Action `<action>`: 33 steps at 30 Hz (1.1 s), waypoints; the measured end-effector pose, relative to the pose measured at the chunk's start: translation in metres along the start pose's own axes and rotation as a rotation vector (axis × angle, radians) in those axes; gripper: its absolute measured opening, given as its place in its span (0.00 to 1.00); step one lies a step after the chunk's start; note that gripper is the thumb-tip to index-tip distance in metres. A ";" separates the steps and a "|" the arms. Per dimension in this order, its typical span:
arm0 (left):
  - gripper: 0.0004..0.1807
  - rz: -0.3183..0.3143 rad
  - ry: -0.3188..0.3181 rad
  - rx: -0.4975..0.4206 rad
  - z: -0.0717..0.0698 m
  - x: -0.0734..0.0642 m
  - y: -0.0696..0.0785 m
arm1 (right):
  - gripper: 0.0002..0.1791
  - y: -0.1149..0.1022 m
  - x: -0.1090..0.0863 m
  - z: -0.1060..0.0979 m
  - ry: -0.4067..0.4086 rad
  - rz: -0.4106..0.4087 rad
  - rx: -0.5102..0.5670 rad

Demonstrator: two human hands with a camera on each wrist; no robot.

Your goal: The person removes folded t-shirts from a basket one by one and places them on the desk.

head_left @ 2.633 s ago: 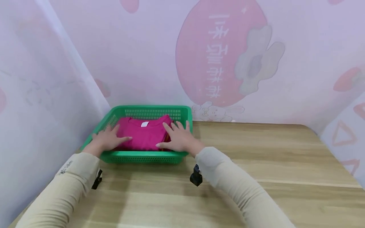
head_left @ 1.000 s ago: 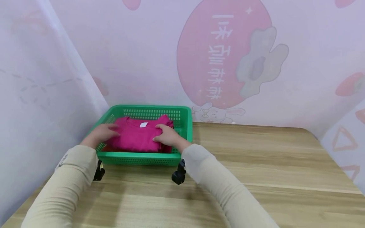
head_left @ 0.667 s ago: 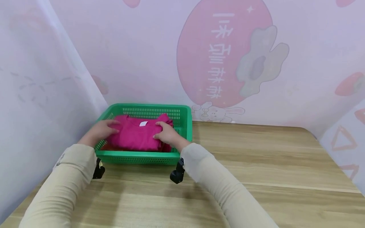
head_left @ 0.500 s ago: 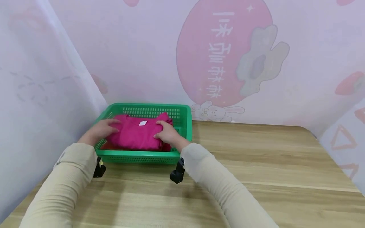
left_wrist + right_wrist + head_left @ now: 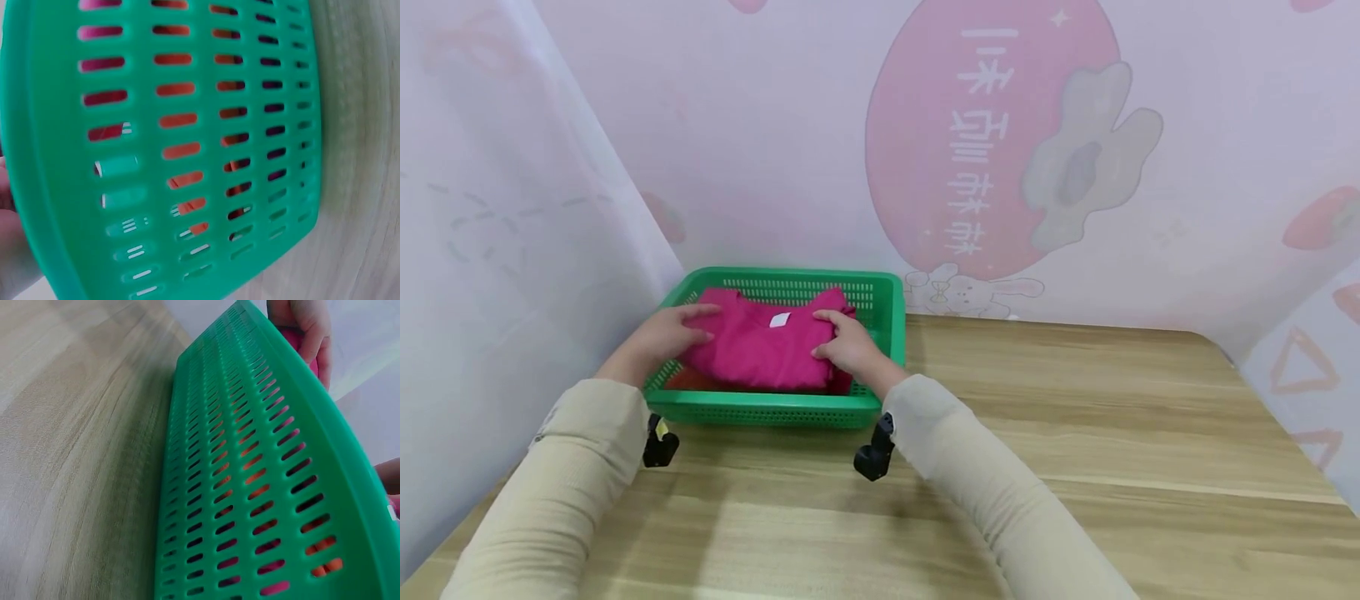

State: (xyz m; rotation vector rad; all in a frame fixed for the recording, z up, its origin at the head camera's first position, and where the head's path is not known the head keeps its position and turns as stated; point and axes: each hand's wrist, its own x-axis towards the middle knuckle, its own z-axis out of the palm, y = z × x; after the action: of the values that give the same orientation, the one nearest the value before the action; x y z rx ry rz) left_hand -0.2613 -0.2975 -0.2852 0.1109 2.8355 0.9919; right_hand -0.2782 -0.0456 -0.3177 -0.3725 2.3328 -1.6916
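A folded magenta T-shirt [image 5: 767, 354] with a white neck label sits over other folded cloth inside a green slotted plastic basket [image 5: 767, 401]. My left hand [image 5: 662, 335] grips the shirt's left side, thumb on top and the other fingers hidden under the fabric. At its right side my right hand [image 5: 852, 346] pinches the shirt between thumb and fingers. The shirt's near edge is raised, and orange-red cloth [image 5: 688, 381] shows below it. In the right wrist view the left hand [image 5: 306, 328] holds magenta fabric above the basket's rim.
The basket stands at the back left of a wooden table [image 5: 1075, 433], close to the printed wall sheet [image 5: 775, 150]. More table surface extends to the right and in front. A black wrist camera [image 5: 874, 450] hangs below the right cuff.
Both hands, earlier spread over the shirt, have closed on its two sides. The shirt has risen slightly and its front edge lifted, exposing more orange-red cloth underneath.
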 end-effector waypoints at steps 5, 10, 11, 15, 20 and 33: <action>0.29 0.006 0.027 -0.026 -0.001 -0.005 0.005 | 0.28 0.000 -0.002 -0.007 0.023 -0.020 -0.016; 0.29 -0.001 0.040 -0.046 0.000 -0.011 0.012 | 0.27 -0.002 -0.008 -0.016 0.048 -0.029 -0.014; 0.30 -0.001 0.042 -0.046 0.001 -0.012 0.014 | 0.27 -0.002 -0.009 -0.019 0.051 -0.034 -0.009; 0.31 0.000 0.047 -0.067 0.005 -0.016 0.021 | 0.27 -0.003 -0.014 -0.028 0.051 -0.049 0.025; 0.31 -0.004 0.055 -0.109 0.007 -0.021 0.031 | 0.26 -0.006 -0.020 -0.039 0.033 -0.058 0.047; 0.31 0.045 0.052 -0.229 0.023 -0.016 0.064 | 0.24 -0.009 -0.038 -0.080 0.046 -0.032 0.105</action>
State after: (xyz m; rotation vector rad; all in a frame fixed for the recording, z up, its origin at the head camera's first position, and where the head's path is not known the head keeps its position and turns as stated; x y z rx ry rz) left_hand -0.2403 -0.2348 -0.2612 0.1266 2.7515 1.3382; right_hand -0.2690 0.0361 -0.2830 -0.3562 2.2695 -1.8481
